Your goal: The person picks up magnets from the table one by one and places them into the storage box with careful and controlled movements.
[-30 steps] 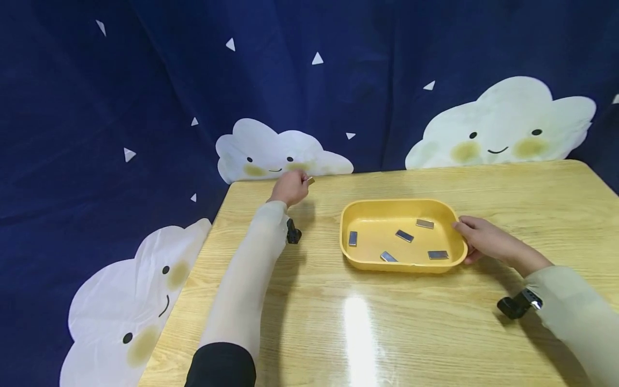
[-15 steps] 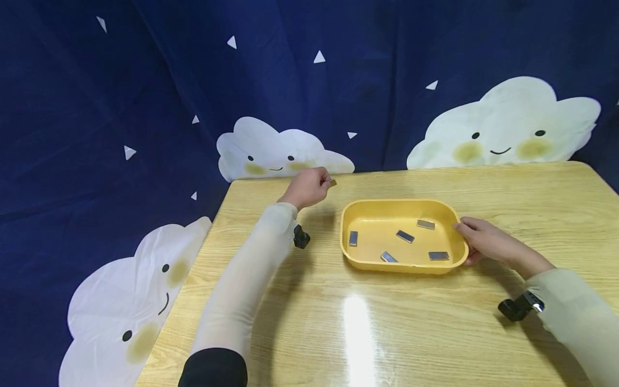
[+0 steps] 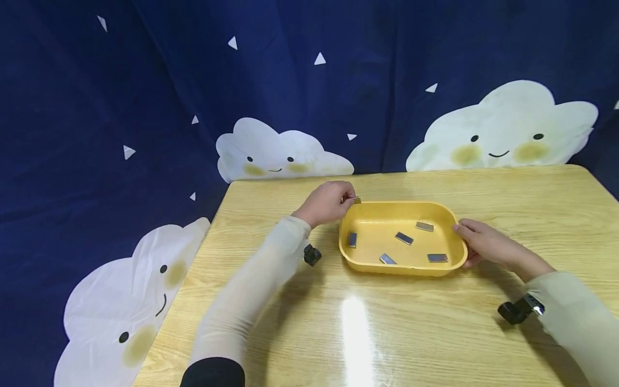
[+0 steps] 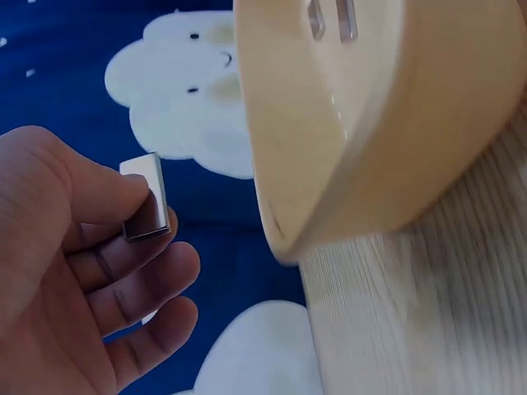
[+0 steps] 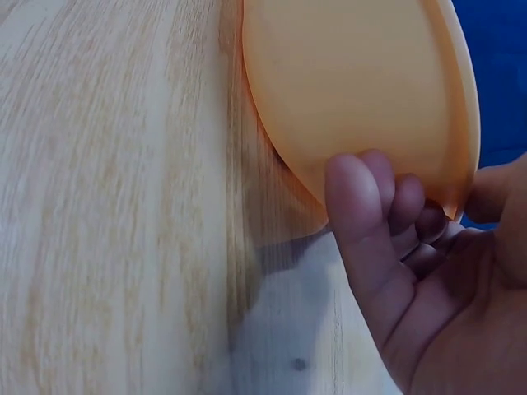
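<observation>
My left hand (image 3: 328, 203) pinches a small silvery rectangular block (image 4: 146, 196) between thumb and index finger; its other fingers are loosely bent. In the head view that hand is at the far left corner of a yellow plastic tray (image 3: 397, 267), with the block by the rim. Whether block and rim touch, I cannot tell. At the tray's right end, my right hand (image 3: 490, 244) grips the rim, thumb over the edge and fingers against the outer wall (image 5: 362, 90). Several similar metal blocks (image 3: 404, 238) lie spread over the tray's floor.
The tray stands on a light wooden table (image 3: 300, 333), whose far edge meets a dark blue curtain (image 3: 290, 70) with white clouds. Black wrist cameras sit on both sleeves, the left one (image 3: 312, 255) close to the tray's left side.
My left hand has moved right from the table's far left to the tray's far left corner, still pinching the block. The right hand and tray have stayed in place.
</observation>
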Tool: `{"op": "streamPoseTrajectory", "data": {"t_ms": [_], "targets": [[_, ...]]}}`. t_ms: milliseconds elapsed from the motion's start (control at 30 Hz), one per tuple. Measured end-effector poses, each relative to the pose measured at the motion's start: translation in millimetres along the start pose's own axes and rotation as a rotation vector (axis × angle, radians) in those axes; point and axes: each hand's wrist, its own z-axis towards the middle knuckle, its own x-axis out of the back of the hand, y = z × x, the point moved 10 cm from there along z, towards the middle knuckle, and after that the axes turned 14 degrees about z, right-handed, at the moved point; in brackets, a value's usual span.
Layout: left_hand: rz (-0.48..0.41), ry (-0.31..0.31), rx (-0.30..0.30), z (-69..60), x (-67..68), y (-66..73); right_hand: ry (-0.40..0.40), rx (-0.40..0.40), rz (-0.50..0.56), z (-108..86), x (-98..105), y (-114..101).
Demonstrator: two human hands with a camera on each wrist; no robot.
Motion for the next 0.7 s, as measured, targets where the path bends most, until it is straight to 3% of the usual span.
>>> {"op": "streamPoseTrajectory", "data": {"t_ms": [267,467,700], "targets": [[0.034,-0.064,-0.062,4.8,-6.7,25.9,0.004,-0.012,0.002,2.5,2.0,1.4],[0.007,-0.101,-0.066,7.9,-14.5,32.4,0.0,-0.013,0.008,2.5,3.3,2.8],[0.039,-0.141,-0.071,12.1,-19.5,36.8,-0.008,-0.003,0.023,0.7,2.8,1.3]]}}
